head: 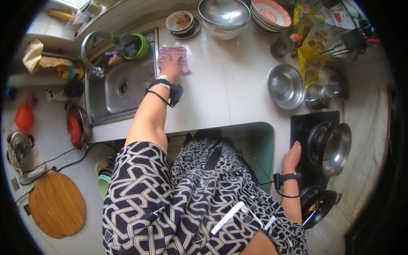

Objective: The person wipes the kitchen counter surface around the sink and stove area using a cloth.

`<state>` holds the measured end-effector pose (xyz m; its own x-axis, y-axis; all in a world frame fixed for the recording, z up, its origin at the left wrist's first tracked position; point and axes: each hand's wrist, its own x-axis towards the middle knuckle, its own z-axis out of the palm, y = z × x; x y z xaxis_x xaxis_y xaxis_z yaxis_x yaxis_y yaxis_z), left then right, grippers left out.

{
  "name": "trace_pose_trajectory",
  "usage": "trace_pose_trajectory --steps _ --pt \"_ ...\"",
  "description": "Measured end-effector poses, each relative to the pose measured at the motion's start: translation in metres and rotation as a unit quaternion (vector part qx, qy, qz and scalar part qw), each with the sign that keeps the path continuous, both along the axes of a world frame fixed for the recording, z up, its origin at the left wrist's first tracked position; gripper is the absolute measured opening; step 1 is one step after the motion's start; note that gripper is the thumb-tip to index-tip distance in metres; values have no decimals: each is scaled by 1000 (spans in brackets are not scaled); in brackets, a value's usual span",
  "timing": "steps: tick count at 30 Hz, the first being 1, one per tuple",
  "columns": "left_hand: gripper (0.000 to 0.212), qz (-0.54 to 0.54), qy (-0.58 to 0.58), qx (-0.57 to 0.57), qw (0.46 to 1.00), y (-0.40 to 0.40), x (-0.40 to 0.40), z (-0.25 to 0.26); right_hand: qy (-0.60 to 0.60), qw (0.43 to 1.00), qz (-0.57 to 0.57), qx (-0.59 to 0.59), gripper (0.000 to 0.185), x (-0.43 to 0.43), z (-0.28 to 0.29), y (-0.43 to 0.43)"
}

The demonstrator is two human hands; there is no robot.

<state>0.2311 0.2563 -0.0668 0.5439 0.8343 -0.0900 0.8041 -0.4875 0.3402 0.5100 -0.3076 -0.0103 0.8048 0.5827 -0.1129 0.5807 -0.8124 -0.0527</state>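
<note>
My left hand (171,68) lies palm down over a red-and-white checked cloth (181,52), pressing it on the white countertop (207,92) just right of the sink's rim. Part of the cloth is hidden beneath the fingers. Over at the right, my right hand (291,156) is at the left edge of the black cooktop (299,127). Nothing is seen in it, though its fingers are bunched and partly hidden from this angle. Each wrist wears a black strap with a small device.
A steel sink (108,110) with a curved faucet (86,47) and a green basket (142,46) is at left. Bowls (223,14) line the back. A metal basin (286,86), a bottle (282,46), food packets (315,38) and a steel wok (338,149) stand at right.
</note>
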Motion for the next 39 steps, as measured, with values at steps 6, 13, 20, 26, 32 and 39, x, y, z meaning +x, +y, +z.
trace_pose_trajectory --steps 6,13,20,26,32,39 --pt "50 18 -44 -15 999 49 7 -9 -1 1000 -1 -9 52 -1 4 2" --pt "49 0 -5 14 1000 46 6 -6 -4 1000 -4 6 46 0 1 1" --pt "47 27 -132 -26 991 -15 -31 -16 -30 999 21 26 44 1 -2 3" --pt "52 -70 -2 8 997 -104 -56 15 -29 999 14 32 43 1 -6 -2" --pt "57 -115 10 -12 993 -183 -74 36 -22 999 15 40 43 2 -5 -4" --pt "54 -144 0 -36 989 -218 -78 45 -18 999 18 34 43 4 -6 -5"
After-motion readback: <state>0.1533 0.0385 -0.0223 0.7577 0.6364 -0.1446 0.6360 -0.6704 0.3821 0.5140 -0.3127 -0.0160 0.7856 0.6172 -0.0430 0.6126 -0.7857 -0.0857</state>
